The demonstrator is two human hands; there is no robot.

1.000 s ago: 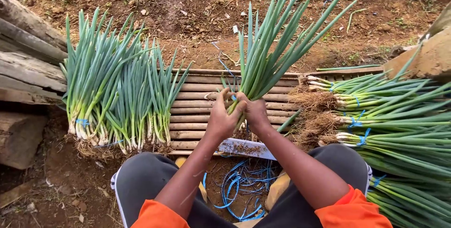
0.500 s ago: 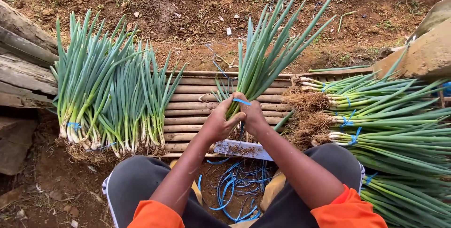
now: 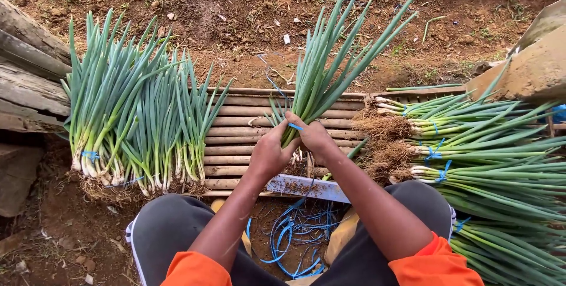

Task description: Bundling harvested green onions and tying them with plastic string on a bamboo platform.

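1. I see my left hand (image 3: 268,155) and right hand (image 3: 315,135) meeting over the middle of the slatted bamboo rack (image 3: 236,135), both closed around the lower stalks of a bunch of green onions (image 3: 330,62).
2. The bunch stands nearly upright in my grip, its leaves fanning up and to the right, past the rack's far edge and over the bare soil (image 3: 224,15). Its pale root ends hang just below my hands, above the rack's near edge.
3. A blue tie strip (image 3: 295,126) crosses the stalks right between my thumbs; my fingers pinch it against the bunch.
4. At the rack's left end, tied bundles of green onions (image 3: 127,115) lean upright, roots down on the near-left corner, one bound with a blue band low on the stalks.
5. At the right end, a stack of tied bundles (image 3: 483,150) lies flat, roots pointing toward the rack's middle, leaves running off to the right, each ringed with blue ties.
6. I see no proper container; a loose tangle of blue strips (image 3: 292,236) lies on the ground between my knees, just below a flat whitish board (image 3: 306,187) along the rack's near edge.
7. Weathered wooden planks (image 3: 26,74) sit beyond the left end.
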